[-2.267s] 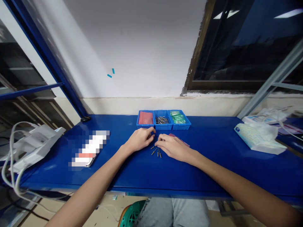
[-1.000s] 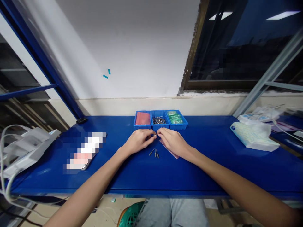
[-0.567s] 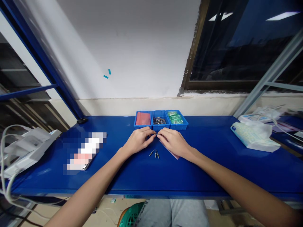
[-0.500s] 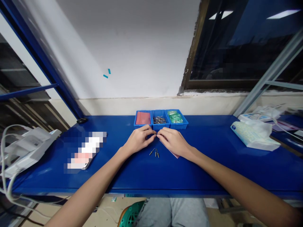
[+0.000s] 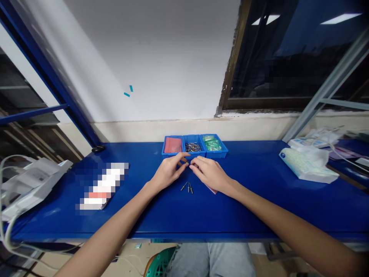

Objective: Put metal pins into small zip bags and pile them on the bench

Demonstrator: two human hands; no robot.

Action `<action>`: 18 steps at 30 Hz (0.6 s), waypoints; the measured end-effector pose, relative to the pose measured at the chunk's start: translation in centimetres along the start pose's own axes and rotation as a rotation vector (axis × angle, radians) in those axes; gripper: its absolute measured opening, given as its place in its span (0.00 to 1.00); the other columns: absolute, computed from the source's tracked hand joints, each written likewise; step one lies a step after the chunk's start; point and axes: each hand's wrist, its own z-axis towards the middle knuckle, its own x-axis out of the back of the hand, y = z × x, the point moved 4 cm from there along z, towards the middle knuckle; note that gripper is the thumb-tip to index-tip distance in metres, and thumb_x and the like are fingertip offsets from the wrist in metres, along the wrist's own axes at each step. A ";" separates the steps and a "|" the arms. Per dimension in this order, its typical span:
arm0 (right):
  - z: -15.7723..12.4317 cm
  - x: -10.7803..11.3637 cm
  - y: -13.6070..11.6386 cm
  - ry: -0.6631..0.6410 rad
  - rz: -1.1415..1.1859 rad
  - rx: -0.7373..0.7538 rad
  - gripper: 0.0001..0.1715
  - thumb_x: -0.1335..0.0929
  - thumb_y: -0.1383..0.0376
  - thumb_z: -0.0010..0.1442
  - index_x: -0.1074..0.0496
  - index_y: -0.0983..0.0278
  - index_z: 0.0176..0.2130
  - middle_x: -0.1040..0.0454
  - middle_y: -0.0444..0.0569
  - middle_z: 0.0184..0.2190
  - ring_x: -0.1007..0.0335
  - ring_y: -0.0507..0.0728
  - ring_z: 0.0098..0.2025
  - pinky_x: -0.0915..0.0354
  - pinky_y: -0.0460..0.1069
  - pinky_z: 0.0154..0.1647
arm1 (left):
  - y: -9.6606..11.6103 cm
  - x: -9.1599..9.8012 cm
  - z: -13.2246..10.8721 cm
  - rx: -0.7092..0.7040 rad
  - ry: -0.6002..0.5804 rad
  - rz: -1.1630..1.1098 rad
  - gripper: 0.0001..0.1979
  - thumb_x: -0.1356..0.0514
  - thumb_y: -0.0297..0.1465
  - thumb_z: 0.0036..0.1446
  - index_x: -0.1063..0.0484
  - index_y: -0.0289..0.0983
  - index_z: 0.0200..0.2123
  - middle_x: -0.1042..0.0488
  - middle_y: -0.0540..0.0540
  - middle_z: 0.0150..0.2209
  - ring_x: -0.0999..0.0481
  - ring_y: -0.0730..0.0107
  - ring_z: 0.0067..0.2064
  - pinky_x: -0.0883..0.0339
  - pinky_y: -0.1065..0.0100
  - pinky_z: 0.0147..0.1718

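Observation:
My left hand [image 5: 170, 169] is pinched around a small brassy metal piece, seemingly a blind rivet [image 5: 186, 162], just in front of the middle bin. Close beside it, my right hand [image 5: 210, 172] has its thumb and fingers pressed together; what they hold, if anything, is hidden. A pink sheet or bag [image 5: 212, 189] pokes out from under the right hand, mostly covered. On the table below the fingertips lie three loose blind rivets [image 5: 188, 187], thin pins with thicker ends. The middle blue bin [image 5: 193, 137] holds a heap of similar metal pieces [image 5: 192, 147].
The left bin holds a red-pink stack [image 5: 173, 145], the right bin green packets [image 5: 211, 143]. A blurred-out phone-like object [image 5: 105, 188] lies left on the blue table [image 5: 161, 215]. A tissue pack [image 5: 308, 165] lies right; power strips [image 5: 37, 184] and cables crowd the left edge.
My fingertips have come slightly apart; the small piece pinched between both hands now shows at my left fingers. The whole view has shifted a little.

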 end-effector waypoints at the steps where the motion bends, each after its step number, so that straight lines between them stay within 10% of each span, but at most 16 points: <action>1: 0.0 -0.1 0.0 -0.009 -0.006 -0.006 0.13 0.40 0.61 0.72 0.28 0.63 0.44 0.24 0.49 0.40 0.26 0.55 0.40 0.36 0.48 0.40 | 0.1 0.0 0.0 -0.001 -0.004 -0.006 0.16 0.45 0.29 0.67 0.34 0.39 0.57 0.22 0.45 0.41 0.22 0.72 0.36 0.27 0.71 0.36; 18: 0.4 -0.4 0.4 0.008 0.221 -0.015 0.11 0.38 0.68 0.69 0.26 0.64 0.41 0.22 0.50 0.38 0.26 0.55 0.39 0.36 0.48 0.42 | 0.3 0.3 0.4 -0.063 0.067 0.012 0.04 0.40 0.31 0.66 0.27 0.37 0.37 0.22 0.50 0.35 0.24 0.72 0.36 0.33 0.71 0.39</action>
